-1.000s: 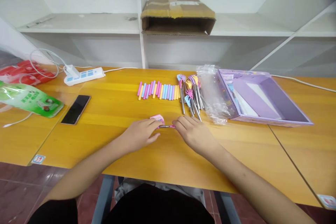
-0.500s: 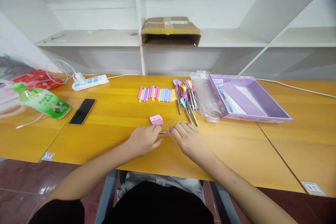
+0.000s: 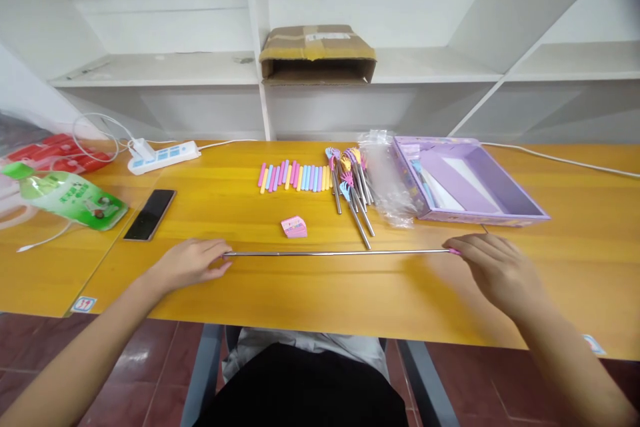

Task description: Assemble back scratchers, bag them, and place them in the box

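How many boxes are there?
2: a cardboard box up on the shelf, and an open purple box on the table, on its right side. None looks hidden.

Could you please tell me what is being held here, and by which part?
A long thin silver metal rod: the left hand grips its bare end, and the right hand pinches its pink-tipped end.

Yellow table [image 3: 310, 297] carries phone [image 3: 149, 214], power strip [image 3: 165, 156], purple box [image 3: 480, 219].
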Available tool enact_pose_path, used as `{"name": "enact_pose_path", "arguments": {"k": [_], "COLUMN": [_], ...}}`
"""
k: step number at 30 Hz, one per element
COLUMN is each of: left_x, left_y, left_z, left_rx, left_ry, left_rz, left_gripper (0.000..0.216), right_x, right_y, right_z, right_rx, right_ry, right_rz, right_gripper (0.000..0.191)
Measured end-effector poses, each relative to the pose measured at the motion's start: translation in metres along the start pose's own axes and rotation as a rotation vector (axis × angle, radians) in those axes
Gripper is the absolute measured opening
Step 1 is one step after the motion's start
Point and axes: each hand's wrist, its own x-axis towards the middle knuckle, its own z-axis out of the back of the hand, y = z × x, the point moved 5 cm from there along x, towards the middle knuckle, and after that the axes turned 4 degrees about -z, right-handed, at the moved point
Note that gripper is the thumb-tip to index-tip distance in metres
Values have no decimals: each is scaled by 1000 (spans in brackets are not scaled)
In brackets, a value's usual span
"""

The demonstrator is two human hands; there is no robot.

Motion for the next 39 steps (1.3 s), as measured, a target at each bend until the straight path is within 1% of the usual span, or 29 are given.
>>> {"name": "enact_pose_path", "arguments": {"k": [2,4,8,11,14,16,19,21,24,27,30,33,35,37,39], "left_x": [-7,-11,-10,-4,-1,-2,-5,-8,-9,-9,-4,10,24,42,61], "left_y": [2,4,4,-3,-14,-21,-27,-28,-27,-26,-27,-37,-50,-67,-86], "left_z": [3,4,4,3,-2,-5,-8,-8,-6,-4,-1,-2,-8,-17,-28], "left_rx": [-25,-29,12,131,204,199,175,151,111,94,82,76,90,111,122], "left_ry": [-10,-8,13,25,35,22,-20,-51,-89,-117,-148,-175,-172,-155,-136], "left_rz": [8,10,-13,-51,-60,-61,-80,-69,-15,8,33,35,17,4,-2], "left_gripper": [13,13,15,18,19,16,13,12,14,16,13,9,11,13,16], "right_x": [-9,-15,-26,-33,-40,-47,-59,-66,-68,-66,-60,-45,-27,-4,20], "right_y": [-14,-18,-20,-20,-19,-20,-21,-21,-18,-16,-14,-2,16,44,81], "right_z": [4,3,-12,-29,-39,-42,-47,-52,-54,-49,-41,-36,-36,-38,-41], "right_rx": [6,5,10,51,114,150,155,164,174,131,97,52,37,25,-3], "right_ry": [17,16,26,120,224,244,246,258,242,171,100,13,-35,-65,-79], "right_rz": [-16,-34,-121,-215,-346,-441,-565,-606,-582,-572,-582,-563,-549,-541,-519], "right_gripper": [22,21,25,20,25,28,28,30,32,35,33,31,32,32,31]}}
